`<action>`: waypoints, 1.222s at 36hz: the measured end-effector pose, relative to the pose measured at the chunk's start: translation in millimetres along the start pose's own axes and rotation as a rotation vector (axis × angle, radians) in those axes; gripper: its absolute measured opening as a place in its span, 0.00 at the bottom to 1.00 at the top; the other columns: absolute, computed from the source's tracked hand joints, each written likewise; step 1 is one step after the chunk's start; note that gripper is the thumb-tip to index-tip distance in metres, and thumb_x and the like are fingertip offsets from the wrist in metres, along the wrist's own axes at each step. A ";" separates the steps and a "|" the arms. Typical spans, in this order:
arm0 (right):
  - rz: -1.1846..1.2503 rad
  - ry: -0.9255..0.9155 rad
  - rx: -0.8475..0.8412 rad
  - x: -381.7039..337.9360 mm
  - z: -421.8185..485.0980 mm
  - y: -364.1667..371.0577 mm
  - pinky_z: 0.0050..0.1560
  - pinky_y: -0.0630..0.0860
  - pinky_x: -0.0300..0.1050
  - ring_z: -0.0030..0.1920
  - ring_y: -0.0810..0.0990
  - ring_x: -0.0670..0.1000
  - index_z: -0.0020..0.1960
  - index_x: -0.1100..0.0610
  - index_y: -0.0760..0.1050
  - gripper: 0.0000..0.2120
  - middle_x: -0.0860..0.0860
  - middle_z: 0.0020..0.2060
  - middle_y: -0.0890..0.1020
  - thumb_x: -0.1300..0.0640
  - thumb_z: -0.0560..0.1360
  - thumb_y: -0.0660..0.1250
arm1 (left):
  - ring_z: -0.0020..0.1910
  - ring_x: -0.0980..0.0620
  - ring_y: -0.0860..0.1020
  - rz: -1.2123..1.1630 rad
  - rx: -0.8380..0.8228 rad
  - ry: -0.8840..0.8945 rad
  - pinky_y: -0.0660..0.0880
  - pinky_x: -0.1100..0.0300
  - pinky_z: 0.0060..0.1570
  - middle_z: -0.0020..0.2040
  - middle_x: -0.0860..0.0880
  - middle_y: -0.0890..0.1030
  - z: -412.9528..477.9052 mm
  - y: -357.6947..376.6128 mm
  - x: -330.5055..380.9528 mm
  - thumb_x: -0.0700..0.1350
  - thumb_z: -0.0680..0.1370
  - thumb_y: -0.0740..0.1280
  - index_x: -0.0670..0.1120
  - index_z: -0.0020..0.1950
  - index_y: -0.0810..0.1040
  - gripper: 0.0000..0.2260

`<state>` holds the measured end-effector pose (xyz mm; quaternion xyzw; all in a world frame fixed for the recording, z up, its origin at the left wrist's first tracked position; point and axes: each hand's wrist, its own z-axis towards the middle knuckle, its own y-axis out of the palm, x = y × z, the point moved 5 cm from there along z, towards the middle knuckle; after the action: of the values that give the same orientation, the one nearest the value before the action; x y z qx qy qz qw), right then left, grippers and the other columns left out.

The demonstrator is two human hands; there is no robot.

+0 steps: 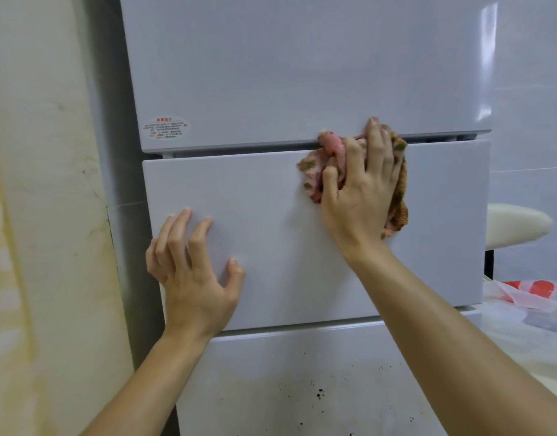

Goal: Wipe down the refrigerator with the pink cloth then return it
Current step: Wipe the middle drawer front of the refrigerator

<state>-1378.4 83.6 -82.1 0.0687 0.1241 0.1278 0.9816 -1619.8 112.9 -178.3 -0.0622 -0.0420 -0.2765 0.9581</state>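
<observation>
A white refrigerator (302,73) fills the view, with an upper door, a middle drawer (270,247) and a lower drawer. My right hand (362,190) presses a crumpled pink cloth (314,171) with green and brown patches against the top right of the middle drawer, at the gap under the upper door. My left hand (192,269) rests with spread, bent fingertips on the lower left of the same drawer front and holds nothing.
A stained cream wall (44,215) stands close on the left. A white stool or seat (516,225) and a plastic bag with red print (531,291) lie to the right. A warning sticker (165,127) sits on the upper door. Dark specks (319,394) mark the lower drawer.
</observation>
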 end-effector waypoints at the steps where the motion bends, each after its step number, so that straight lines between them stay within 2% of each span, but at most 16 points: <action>1: -0.003 -0.012 -0.002 -5.2 -1.7 1.8 0.82 0.53 0.61 0.81 0.62 0.61 0.68 0.58 0.78 0.19 0.60 0.79 0.67 0.54 0.80 0.61 | 0.77 0.39 0.62 -0.001 -0.003 0.001 0.59 0.37 0.76 0.76 0.41 0.65 0.2 0.3 -0.4 0.52 0.75 0.67 0.44 0.73 0.68 0.28; 18: 0.046 -0.053 0.001 -44.1 -20.4 14.9 0.83 0.52 0.59 0.81 0.61 0.61 0.73 0.64 0.73 0.19 0.62 0.79 0.66 0.56 0.85 0.60 | 0.77 0.40 0.62 0.015 -0.035 0.006 0.60 0.35 0.75 0.76 0.41 0.65 0.7 -2.5 -2.2 0.52 0.74 0.68 0.45 0.72 0.69 0.28; 22: 0.098 -0.180 -0.080 -71.1 -37.7 22.5 0.84 0.50 0.56 0.82 0.62 0.59 0.76 0.63 0.71 0.21 0.61 0.80 0.66 0.58 0.85 0.59 | 0.78 0.39 0.63 0.016 -0.042 0.033 0.59 0.37 0.75 0.75 0.40 0.66 0.6 -5.9 -5.1 0.53 0.75 0.66 0.44 0.73 0.69 0.28; 28: 0.126 -0.185 -0.169 -107.2 -47.6 38.7 0.84 0.48 0.55 0.84 0.55 0.54 0.80 0.58 0.66 0.24 0.55 0.83 0.62 0.56 0.85 0.54 | 0.79 0.40 0.61 0.022 -0.094 0.068 0.59 0.41 0.76 0.77 0.40 0.65 1.3 -11.3 -16.3 0.55 0.75 0.65 0.46 0.75 0.68 0.29; 32: 0.151 -0.225 -0.212 -127.7 -44.6 48.1 0.84 0.46 0.55 0.84 0.55 0.55 0.78 0.57 0.69 0.23 0.55 0.83 0.62 0.54 0.85 0.55 | 0.80 0.39 0.62 0.026 -0.073 0.040 0.60 0.39 0.76 0.78 0.39 0.65 0.5 -13.8 -26.1 0.54 0.77 0.66 0.42 0.76 0.67 0.30; 35: 0.161 -0.301 -0.227 -141.1 -42.5 53.8 0.84 0.46 0.57 0.84 0.56 0.57 0.78 0.57 0.71 0.21 0.57 0.82 0.62 0.55 0.86 0.59 | 0.80 0.39 0.61 0.016 -0.055 0.063 0.59 0.42 0.77 0.78 0.39 0.64 0.3 -12.3 -26.0 0.53 0.77 0.68 0.41 0.77 0.65 0.32; 41: 0.145 -0.464 -0.253 -134.1 -40.0 52.1 0.83 0.52 0.58 0.82 0.61 0.57 0.78 0.56 0.71 0.21 0.57 0.81 0.65 0.54 0.86 0.60 | 0.79 0.39 0.60 0.005 -0.053 0.024 0.57 0.43 0.78 0.78 0.39 0.63 2.0 -13.1 -23.0 0.53 0.76 0.66 0.40 0.77 0.65 0.32; 44: 0.111 -0.471 -0.216 -106.1 -32.1 38.1 0.82 0.57 0.59 0.81 0.63 0.55 0.79 0.54 0.71 0.22 0.56 0.80 0.66 0.52 0.86 0.61 | 0.80 0.39 0.61 -0.016 -0.055 0.015 0.57 0.43 0.78 0.77 0.39 0.64 1.0 -12.8 -21.9 0.51 0.75 0.67 0.40 0.75 0.67 0.31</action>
<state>-1495.1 95.0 -82.6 -0.0018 -0.1262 0.1744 0.9766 -1645.2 113.8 -178.6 -0.0861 -0.0278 -0.2858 0.9540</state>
